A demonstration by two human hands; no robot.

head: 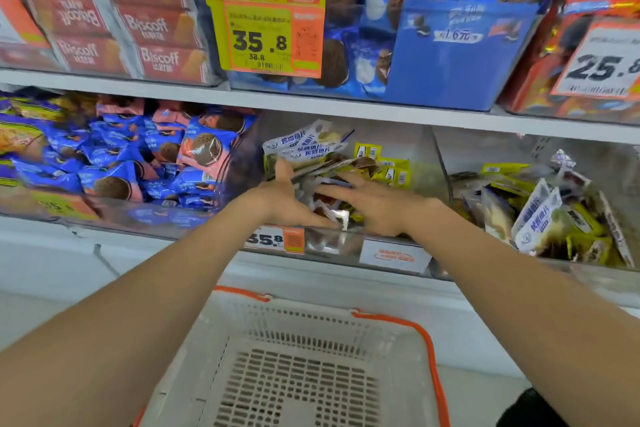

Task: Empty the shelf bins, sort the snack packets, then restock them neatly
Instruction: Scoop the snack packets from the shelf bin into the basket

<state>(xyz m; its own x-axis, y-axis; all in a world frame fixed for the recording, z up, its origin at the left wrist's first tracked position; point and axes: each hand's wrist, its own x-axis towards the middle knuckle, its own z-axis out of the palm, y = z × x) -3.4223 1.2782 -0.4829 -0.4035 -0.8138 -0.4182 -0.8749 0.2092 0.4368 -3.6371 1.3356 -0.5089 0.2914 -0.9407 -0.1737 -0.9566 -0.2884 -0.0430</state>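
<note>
Head view has both of our hands inside the middle bin (336, 243), on the heap of snack packets (311, 149). Our left hand (287, 198) stands on its edge against the left flank of the heap, thumb up, fingers straight and running low along the near side. Our right hand (374, 204) lies flat on top just beside it, fingers spread wide, pressing the packets down. Neither hand pinches a single packet, so we judge this to be a gathering scoop in the emptying stage.

To do it well, we slide the left fingers under the heap and clamp the load between both palms. Then we lift it over the bin's front wall, which sits right under our wrists. The glossy packets look likely to slip, so a smaller load held firmly beats one big armful. The basket (394, 321) waits below our forearms.

Right of our right hand, the next bin (441, 163) holds similar white and yellow packets jumbled together. Left of our left hand sits a bin of biscuit packs (104, 215) in blue and pink.
</note>
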